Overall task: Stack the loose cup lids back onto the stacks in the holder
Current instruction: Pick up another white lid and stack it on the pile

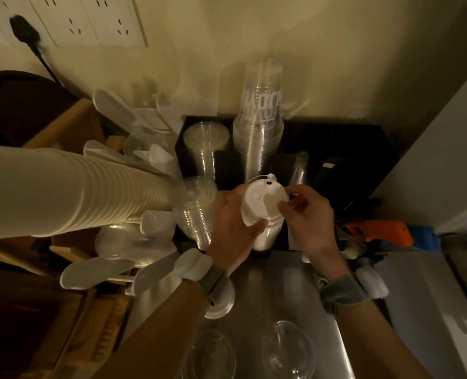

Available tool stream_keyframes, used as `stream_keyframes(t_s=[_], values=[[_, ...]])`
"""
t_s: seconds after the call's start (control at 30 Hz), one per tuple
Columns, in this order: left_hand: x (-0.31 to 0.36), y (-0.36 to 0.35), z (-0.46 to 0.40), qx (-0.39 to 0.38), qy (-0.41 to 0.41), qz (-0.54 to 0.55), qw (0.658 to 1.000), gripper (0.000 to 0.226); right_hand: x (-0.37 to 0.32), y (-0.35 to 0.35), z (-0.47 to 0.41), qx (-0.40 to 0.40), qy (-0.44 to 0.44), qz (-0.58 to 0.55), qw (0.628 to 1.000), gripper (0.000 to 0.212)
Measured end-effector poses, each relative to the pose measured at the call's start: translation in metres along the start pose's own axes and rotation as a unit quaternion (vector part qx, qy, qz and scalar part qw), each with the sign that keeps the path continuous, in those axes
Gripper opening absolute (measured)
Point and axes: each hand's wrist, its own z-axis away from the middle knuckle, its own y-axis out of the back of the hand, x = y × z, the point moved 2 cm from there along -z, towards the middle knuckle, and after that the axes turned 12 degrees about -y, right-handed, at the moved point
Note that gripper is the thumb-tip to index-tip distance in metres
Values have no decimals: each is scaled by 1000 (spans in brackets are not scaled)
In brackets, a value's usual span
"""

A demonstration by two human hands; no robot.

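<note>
Lying nearest on the steel counter [276, 285] are two clear lids [288, 348], still loose and well apart from the holder. Past them, both hands meet at the front of the black holder [336, 143]: the left hand [233, 228] wraps around the side of the white lid stack [263, 214] to steady it, fingers curled against it, while the right hand [307, 217] pinches the rim of the top white lid [262, 198] between thumb and fingertips. That lid sits slightly tilted on the stack, so the step in hand looks like seating it. The next move likely calls for pressing it down level until it nests, then letting go and reaching back for a clear lid. Farther back stand stacks of clear lids [206, 138] and a tall column of clear cups [261, 113] against the wall.
</note>
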Motion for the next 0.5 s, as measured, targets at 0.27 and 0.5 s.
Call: stream_keyframes(t_s=[0.27,0.5], values=[[-10,-5,9,26,-6,-18,999,48,14,-10,-2,-12,-18,18,1000,26],[-15,-14,14,21,-9,-35,999,46,24,-13,-6,-18,-7,41,999,27]])
